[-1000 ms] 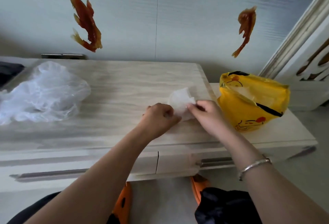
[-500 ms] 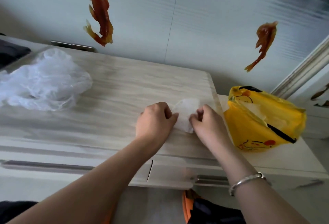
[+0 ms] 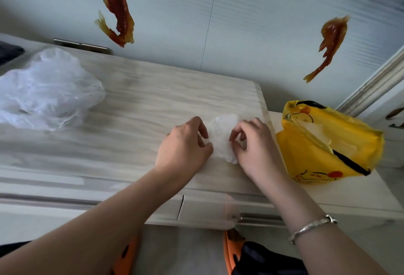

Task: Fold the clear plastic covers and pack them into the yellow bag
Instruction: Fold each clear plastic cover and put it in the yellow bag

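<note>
— Clear plastic, one cover (image 3: 222, 137), lies on the wooden top (image 3: 131, 108) between our hands, near its right end. How far are we?

— Mid-fold, we judge. Our left hand (image 3: 185, 145) and right hand (image 3: 251, 143) each pinch an edge of it with curled fingers.

— And the yellow bag (image 3: 328, 143)?

— Just right of us, mouth open, something pale already inside. A heap of clear covers (image 3: 46, 91) waits at far left, so much remains.
</note>
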Demonstrator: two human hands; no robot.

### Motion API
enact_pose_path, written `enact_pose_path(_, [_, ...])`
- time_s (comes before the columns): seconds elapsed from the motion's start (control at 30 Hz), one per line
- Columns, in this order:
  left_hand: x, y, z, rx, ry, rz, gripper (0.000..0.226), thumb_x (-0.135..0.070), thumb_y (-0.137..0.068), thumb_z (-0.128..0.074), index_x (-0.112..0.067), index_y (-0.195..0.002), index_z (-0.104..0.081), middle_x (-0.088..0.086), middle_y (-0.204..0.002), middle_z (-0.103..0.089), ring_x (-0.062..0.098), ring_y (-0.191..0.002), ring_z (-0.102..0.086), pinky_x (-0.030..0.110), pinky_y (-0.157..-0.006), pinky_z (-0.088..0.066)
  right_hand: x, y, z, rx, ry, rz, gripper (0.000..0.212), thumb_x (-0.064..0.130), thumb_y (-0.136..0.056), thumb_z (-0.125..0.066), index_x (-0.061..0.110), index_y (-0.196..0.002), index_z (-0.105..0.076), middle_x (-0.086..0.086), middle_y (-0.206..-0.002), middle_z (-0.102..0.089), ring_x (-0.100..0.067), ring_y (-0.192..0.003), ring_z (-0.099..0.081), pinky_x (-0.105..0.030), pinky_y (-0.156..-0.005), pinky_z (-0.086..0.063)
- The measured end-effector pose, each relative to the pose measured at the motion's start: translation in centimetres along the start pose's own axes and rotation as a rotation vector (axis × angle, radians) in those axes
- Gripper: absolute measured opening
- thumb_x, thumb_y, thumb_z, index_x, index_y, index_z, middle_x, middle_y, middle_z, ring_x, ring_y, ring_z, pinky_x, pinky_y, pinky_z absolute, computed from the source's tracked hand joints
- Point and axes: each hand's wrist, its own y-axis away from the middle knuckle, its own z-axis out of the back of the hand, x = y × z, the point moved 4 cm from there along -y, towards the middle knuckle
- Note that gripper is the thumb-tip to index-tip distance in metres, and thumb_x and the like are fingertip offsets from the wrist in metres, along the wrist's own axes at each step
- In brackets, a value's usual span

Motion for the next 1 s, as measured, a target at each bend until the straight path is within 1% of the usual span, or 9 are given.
enact_pose_path(0.17, [0.0,0.1,0.1,-0.037,-0.028,-0.216,0.023,-0.007,-0.07,-0.061,-0.021,-0.088,-0.059,-0.011,-0.079,-0.053,0.018,-0.076,-0.052,0.033,-0.071,-0.046,0.8,0.0,-0.3,0.117,-0.019,0.04,0.02,0.003,-0.085,-0.059,0.017,-0.095,-0.069,0.009,-0.095,-0.049,-0.014,-0.097,-0.052,-0.027,-0.085,-0.047])
enact_pose_path(0.27, [-0.2,-0.1,0.1,-0.013,-0.09,-0.342,0.046,-0.005,-0.064,-0.04,-0.022,-0.097,-0.067,-0.011,-0.096,-0.059,0.019,-0.087,-0.05,0.031,-0.078,-0.041,0.6,-0.1,0.0,0.192,-0.058,0.005,0.024,0.007,-0.086,-0.058,0.018,-0.105,-0.069,0.009,-0.1,-0.051,-0.012,-0.099,-0.054,-0.021,-0.086,-0.045])
enact_pose_path(0.37, [-0.4,0.2,0.0,0.099,-0.177,-0.376,0.064,-0.01,-0.059,-0.03,-0.026,-0.108,-0.067,-0.015,-0.11,-0.061,0.015,-0.099,-0.044,0.025,-0.082,-0.032,0.4,0.2,0.3,0.317,-0.105,-0.023,0.033,0.014,-0.084,-0.061,0.02,-0.117,-0.064,0.01,-0.11,-0.051,-0.009,-0.108,-0.052,-0.021,-0.094,-0.043])
enact_pose_path(0.53, [-0.4,0.2,-0.2,0.208,-0.273,-0.367,0.065,-0.02,-0.062,-0.035,-0.029,-0.121,-0.061,-0.017,-0.123,-0.054,0.016,-0.11,-0.042,0.025,-0.092,-0.032,0.9,0.7,0.8,0.49,-0.026,-0.005,0.055,0.025,-0.077,-0.063,0.025,-0.13,-0.05,0.011,-0.123,-0.042,-0.01,-0.12,-0.039,-0.029,-0.103,-0.038])
enact_pose_path(0.67, [-0.6,0.0,-0.2,0.24,-0.248,-0.334,0.06,-0.023,-0.063,-0.042,-0.029,-0.119,-0.062,-0.015,-0.12,-0.054,0.015,-0.107,-0.043,0.025,-0.091,-0.034,1.0,0.4,0.2,0.353,0.069,0.063,0.049,0.012,-0.077,-0.062,0.02,-0.124,-0.054,0.005,-0.122,-0.05,-0.017,-0.117,-0.044,-0.033,-0.099,-0.04])
enact_pose_path(0.73, [-0.8,0.1,-0.2,0.249,-0.238,-0.311,0.057,-0.029,-0.06,-0.042,-0.029,-0.114,-0.062,-0.016,-0.114,-0.053,0.014,-0.103,-0.043,0.024,-0.086,-0.032,0.8,0.1,0.2,0.227,0.003,0.04,0.035,0.006,-0.079,-0.061,0.019,-0.112,-0.061,0.003,-0.11,-0.06,-0.017,-0.105,-0.052,-0.025,-0.087,-0.043])
enact_pose_path(0.83, [-0.9,-0.1,-0.4,0.244,-0.17,-0.218,0.039,-0.037,-0.063,-0.044,-0.023,-0.095,-0.062,-0.009,-0.102,-0.055,0.018,-0.096,-0.046,0.029,-0.083,-0.036,-0.3,-0.4,0.6,0.121,-0.24,-0.141,0.011,0.013,-0.086,-0.062,0.022,-0.092,-0.062,0.005,-0.09,-0.067,-0.012,-0.084,-0.059,-0.015,-0.067,-0.041])
enact_pose_path(0.9, [-0.8,-0.6,-0.3,0.208,-0.096,-0.148,0.02,-0.035,-0.077,-0.048,-0.017,-0.075,-0.056,-0.001,-0.088,-0.056,0.024,-0.088,-0.051,0.033,-0.078,-0.042,-1.1,-0.5,0.1,0.14,-0.408,-0.265,0.007,0.018,-0.087,-0.065,0.022,-0.083,-0.061,0.005,-0.084,-0.068,-0.015,-0.083,-0.063,-0.023,-0.072,-0.044])
enact_pose_path(1.0, [-0.2,-1.0,-0.1,0.172,-0.013,-0.029,0.037,-0.024,-0.091,-0.051,-0.011,-0.058,-0.043,0.003,-0.061,-0.045,0.025,-0.065,-0.046,0.031,-0.058,-0.035,-1.7,-0.6,-0.5,0.166,-0.549,-0.366,0.012,0.021,-0.086,-0.067,0.02,-0.076,-0.063,0.002,-0.08,-0.069,-0.016,-0.082,-0.064,-0.029,-0.075,-0.045])
